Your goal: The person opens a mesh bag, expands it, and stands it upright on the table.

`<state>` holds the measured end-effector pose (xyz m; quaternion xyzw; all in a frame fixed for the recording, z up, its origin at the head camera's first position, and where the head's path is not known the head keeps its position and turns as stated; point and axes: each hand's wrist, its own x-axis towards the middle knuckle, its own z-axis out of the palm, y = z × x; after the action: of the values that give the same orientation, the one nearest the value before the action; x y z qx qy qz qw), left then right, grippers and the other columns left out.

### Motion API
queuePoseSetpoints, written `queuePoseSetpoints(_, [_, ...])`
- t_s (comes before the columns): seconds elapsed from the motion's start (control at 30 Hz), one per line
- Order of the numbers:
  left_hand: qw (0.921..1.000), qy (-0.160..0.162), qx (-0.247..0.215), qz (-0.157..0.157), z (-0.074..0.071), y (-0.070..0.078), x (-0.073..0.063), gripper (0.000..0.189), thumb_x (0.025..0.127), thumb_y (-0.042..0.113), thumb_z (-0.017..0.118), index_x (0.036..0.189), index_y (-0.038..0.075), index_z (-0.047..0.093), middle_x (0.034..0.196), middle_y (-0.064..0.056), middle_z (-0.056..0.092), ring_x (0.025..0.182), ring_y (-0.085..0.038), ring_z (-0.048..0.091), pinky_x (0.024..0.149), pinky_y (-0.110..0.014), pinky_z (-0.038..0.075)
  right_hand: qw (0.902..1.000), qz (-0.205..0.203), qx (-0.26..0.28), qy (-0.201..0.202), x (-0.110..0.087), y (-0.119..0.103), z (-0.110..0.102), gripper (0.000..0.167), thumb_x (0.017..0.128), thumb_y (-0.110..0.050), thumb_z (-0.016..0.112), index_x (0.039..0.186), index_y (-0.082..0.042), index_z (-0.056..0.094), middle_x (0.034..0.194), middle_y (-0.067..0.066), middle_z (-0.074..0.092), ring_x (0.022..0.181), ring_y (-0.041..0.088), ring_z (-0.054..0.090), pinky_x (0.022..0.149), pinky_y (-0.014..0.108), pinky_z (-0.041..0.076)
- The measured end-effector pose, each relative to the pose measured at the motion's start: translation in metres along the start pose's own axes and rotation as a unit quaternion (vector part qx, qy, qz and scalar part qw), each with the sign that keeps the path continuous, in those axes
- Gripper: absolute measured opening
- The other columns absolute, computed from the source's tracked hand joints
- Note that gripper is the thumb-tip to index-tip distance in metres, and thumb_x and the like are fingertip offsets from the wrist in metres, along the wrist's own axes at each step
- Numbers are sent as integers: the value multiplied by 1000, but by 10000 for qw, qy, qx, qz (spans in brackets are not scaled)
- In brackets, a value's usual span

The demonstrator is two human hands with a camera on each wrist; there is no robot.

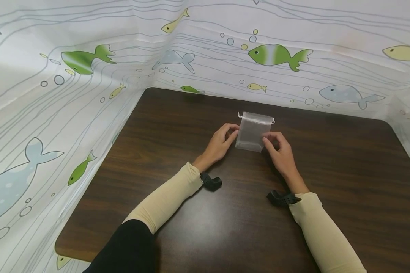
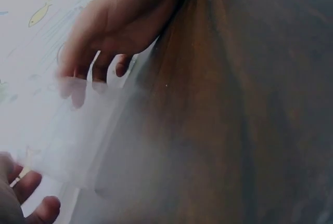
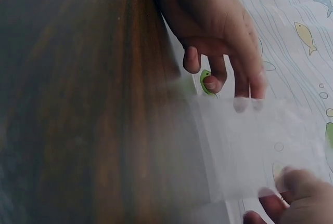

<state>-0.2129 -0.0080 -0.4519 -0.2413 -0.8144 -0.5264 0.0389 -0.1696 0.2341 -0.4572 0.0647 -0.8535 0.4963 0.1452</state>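
A small white sheer drawstring pouch (image 1: 251, 133) is held between the two hands, its gathered, corded mouth toward the far side. My left hand (image 1: 219, 143) pinches its left edge, with thumb and fingertips at the side. The right hand (image 1: 283, 154) pinches the opposite edge, thumb in front. In the left wrist view, the right hand's fingertips show through the translucent pouch (image 2: 78, 135). Seen from the right wrist, the pouch (image 3: 239, 146) spans the space between both hands. No contents show through the fabric.
A dark wood-grain table (image 1: 225, 227) with rounded corners lies beneath the hands. White sheeting (image 1: 212, 72) printed with fish rises behind and to the left of it. Each wrist wears a black band-mounted device, such as the left one (image 1: 212, 182).
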Motion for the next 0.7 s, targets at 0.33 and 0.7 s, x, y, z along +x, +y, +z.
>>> queuePoseSetpoints(0.33, [9928, 428, -1045, -402, 2, 5, 3, 19, 108, 18, 59, 115, 1, 64, 94, -18, 76, 72, -21, 62, 65, -20, 43, 9906, -58, -150, -1360, -1, -2, -3, 57, 104, -21, 64, 156, -11, 42, 117, 17, 72, 99, 1, 56, 107, 49, 41])
queuePoseSetpoints(0.7, [9915, 567, -1071, -472, 4, 4, 1, 22, 108, 19, 58, 117, 0, 64, 87, -18, 73, 55, -8, 49, 56, -21, 42, 9840, -267, -518, -1683, 1, -3, 0, 87, 101, -21, 71, 167, -12, 15, 106, 17, 73, 110, 27, 57, 116, 76, 11])
